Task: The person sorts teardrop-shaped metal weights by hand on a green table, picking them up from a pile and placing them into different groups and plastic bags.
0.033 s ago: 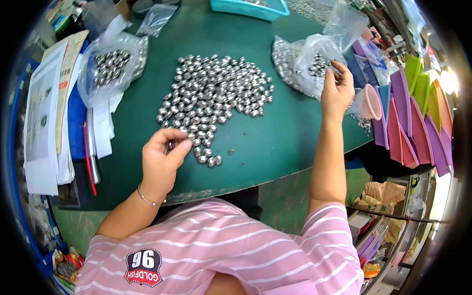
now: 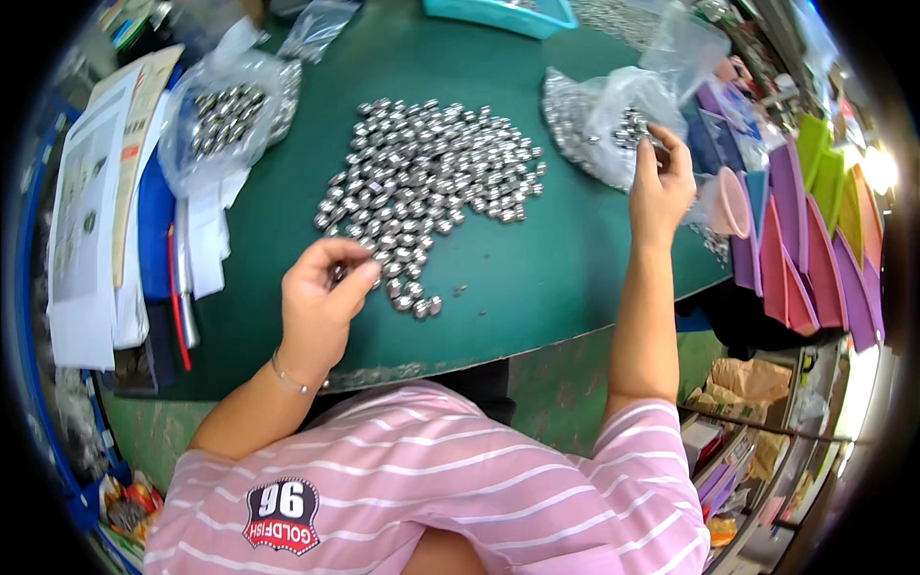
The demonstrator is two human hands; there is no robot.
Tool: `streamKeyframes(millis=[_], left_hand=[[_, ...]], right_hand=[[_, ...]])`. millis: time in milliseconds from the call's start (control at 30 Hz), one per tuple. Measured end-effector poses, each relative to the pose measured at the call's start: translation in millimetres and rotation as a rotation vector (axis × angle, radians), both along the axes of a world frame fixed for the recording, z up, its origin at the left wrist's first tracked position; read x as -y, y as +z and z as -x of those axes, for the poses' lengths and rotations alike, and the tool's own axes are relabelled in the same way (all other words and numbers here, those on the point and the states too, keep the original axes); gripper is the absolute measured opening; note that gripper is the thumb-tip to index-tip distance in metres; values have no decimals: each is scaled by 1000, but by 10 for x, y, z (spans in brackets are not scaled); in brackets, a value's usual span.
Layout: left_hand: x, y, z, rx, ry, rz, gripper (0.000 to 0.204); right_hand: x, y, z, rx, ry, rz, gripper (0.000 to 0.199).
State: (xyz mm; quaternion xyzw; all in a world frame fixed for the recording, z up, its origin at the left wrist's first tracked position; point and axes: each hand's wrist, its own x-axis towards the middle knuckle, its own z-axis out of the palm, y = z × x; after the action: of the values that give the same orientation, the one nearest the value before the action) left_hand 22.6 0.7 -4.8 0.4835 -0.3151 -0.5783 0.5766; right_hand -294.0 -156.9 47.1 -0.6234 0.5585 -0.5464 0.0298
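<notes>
My left hand (image 2: pixel 324 292) is curled at the near left edge of a spread of shiny silver metal beads (image 2: pixel 422 163) on the green table. Inside its fingers shows a dark shiny metal bead (image 2: pixel 338 273); whether it holds more is hidden. At the right, my right hand (image 2: pixel 663 182) has its fingers bent together at the mouth of a clear plastic bag (image 2: pixel 609 125) of small metal pieces (image 2: pixel 631 126). What its fingertips hold, if anything, is too small to make out.
Another plastic bag of metal beads (image 2: pixel 228 117) stands at the left beside stacked papers (image 2: pixel 91 216) and a red pen (image 2: pixel 176 287). A blue tray (image 2: pixel 503 17) lies at the far side. Right of my right hand are a pink cup (image 2: pixel 730 203) and colourful plastic bins (image 2: pixel 786 230).
The whole view has shifted slightly, with the table things a little further right. My right fingers have dipped slightly closer to the small pieces in the bag; my left hand keeps its curl.
</notes>
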Motion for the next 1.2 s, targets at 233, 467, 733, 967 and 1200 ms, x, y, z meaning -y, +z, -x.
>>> streamKeyframes(millis=[233,467,733,967,1200], left_hand=[[-19,32,-8,52,-43,92,16],[-68,-18,39,274,-164,215,17],[-83,20,58,269,-388,135,18],[-66,19,16,183,-398,32,14],[-98,23,41,197,-371,2,12]], right_hand=[[-1235,-307,-1029,-248,782,-364,16],[-1359,-387,-1112,-405,785,-388,28],[-1479,-413,-1282,19,753,-357,49],[-1482,-521,-1293,159,753,-304,38],[-1546,-552,-1288,581,839,-501,42]])
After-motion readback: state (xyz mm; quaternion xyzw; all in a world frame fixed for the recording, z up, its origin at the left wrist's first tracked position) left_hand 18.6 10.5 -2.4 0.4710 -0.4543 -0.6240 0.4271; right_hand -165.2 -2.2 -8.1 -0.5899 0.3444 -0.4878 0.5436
